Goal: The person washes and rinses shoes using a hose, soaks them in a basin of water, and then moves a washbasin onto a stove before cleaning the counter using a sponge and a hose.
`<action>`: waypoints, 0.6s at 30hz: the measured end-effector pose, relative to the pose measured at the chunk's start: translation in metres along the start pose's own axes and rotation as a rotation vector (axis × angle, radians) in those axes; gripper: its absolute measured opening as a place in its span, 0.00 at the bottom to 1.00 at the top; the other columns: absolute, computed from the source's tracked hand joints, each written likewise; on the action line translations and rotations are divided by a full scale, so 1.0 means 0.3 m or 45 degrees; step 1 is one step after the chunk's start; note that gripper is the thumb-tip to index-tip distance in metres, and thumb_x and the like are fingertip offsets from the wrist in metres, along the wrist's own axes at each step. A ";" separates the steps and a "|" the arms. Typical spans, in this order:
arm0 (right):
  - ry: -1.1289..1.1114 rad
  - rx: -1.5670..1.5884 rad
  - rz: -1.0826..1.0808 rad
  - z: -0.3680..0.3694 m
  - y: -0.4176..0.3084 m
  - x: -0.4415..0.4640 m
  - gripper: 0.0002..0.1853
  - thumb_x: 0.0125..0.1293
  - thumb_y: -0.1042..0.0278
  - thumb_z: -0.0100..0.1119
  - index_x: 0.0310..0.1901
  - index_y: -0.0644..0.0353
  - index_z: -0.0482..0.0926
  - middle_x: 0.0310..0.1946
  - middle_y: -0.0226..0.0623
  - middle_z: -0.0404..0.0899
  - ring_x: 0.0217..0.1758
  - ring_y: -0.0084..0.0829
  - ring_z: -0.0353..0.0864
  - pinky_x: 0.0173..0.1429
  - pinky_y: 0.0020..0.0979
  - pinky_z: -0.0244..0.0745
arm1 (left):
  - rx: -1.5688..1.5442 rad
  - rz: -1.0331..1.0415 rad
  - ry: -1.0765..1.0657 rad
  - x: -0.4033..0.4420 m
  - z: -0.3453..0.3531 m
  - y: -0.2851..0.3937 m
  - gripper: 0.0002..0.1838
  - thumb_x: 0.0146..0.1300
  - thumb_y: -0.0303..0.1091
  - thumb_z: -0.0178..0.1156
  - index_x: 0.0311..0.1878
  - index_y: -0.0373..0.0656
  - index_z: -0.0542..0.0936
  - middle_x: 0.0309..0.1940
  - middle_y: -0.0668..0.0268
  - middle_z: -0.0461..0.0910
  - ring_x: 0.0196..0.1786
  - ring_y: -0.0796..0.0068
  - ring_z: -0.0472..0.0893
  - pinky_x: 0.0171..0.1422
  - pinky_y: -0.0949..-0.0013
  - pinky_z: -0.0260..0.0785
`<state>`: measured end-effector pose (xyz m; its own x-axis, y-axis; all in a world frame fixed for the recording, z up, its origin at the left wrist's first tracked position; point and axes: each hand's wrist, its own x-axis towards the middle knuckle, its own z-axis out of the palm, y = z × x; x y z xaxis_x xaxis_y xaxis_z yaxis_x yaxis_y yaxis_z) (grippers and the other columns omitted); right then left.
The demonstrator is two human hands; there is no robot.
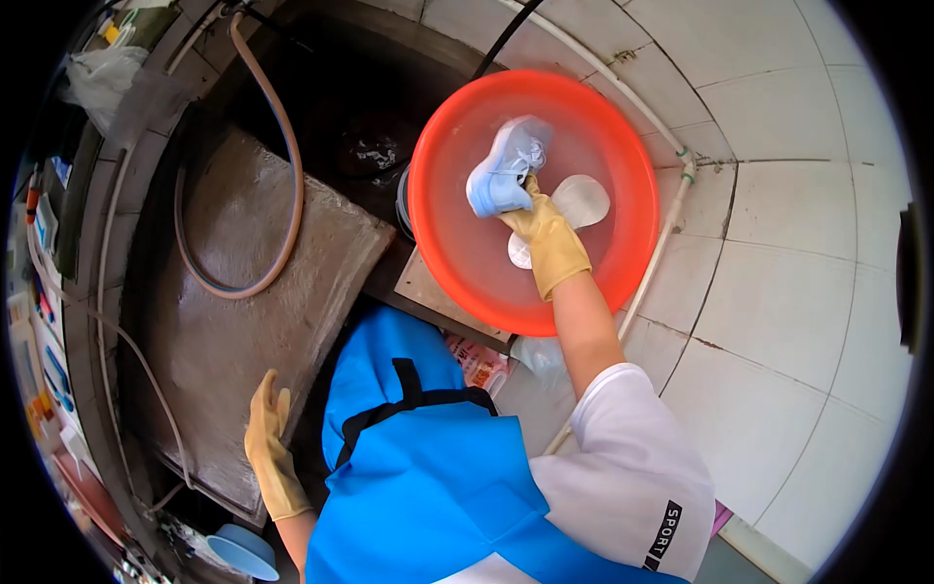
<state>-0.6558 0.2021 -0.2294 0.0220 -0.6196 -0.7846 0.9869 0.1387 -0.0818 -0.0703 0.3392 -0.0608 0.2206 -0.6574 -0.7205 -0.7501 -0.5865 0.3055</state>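
My right hand (550, 238), in a yellow rubber glove, reaches into a red-orange basin (637, 165) and is closed on the heel end of a pale blue and white sneaker (499, 175). White laces show on the shoe, which lies tilted in cloudy water. A white insole (583, 200) is in the water beside the glove. Another white piece (519, 253), probably its pair, shows partly under my wrist. My left hand (272, 448), also gloved, hangs open with fingers extended near the edge of the concrete slab, holding nothing.
A wet concrete slab (233, 321) lies left, with a looped hose (292, 165) on it. A dark sink well (365, 127) is behind. White pipe (671, 209) runs along the tiled wall (788, 292). A blue bowl (243, 552) sits lower left.
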 end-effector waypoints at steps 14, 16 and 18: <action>0.179 -1.302 -0.472 0.085 0.159 -0.264 0.20 0.80 0.51 0.52 0.66 0.48 0.79 0.64 0.39 0.82 0.67 0.42 0.80 0.69 0.36 0.75 | -0.009 0.009 -0.069 0.029 -0.075 0.132 0.25 0.75 0.30 0.63 0.73 0.48 0.75 0.71 0.60 0.77 0.71 0.65 0.77 0.74 0.66 0.70; 0.190 -1.335 -0.497 0.091 0.176 -0.289 0.21 0.80 0.50 0.52 0.66 0.48 0.79 0.63 0.39 0.82 0.67 0.42 0.80 0.69 0.37 0.76 | 0.073 0.151 -0.055 0.125 -0.060 0.038 0.27 0.74 0.35 0.65 0.75 0.50 0.74 0.64 0.59 0.79 0.65 0.66 0.79 0.70 0.65 0.72; 0.204 -1.355 -0.512 0.093 0.186 -0.323 0.21 0.79 0.50 0.53 0.66 0.48 0.79 0.63 0.39 0.82 0.67 0.42 0.80 0.69 0.37 0.76 | 0.160 0.292 -0.051 0.192 -0.043 -0.024 0.30 0.74 0.39 0.66 0.76 0.52 0.72 0.57 0.58 0.81 0.58 0.66 0.82 0.66 0.63 0.74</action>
<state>-0.5984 0.2483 -0.1409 -0.3598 -0.6725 -0.6468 0.2812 0.5829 -0.7624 -0.0441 0.2995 -0.0965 0.0126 -0.7458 -0.6660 -0.8498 -0.3590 0.3859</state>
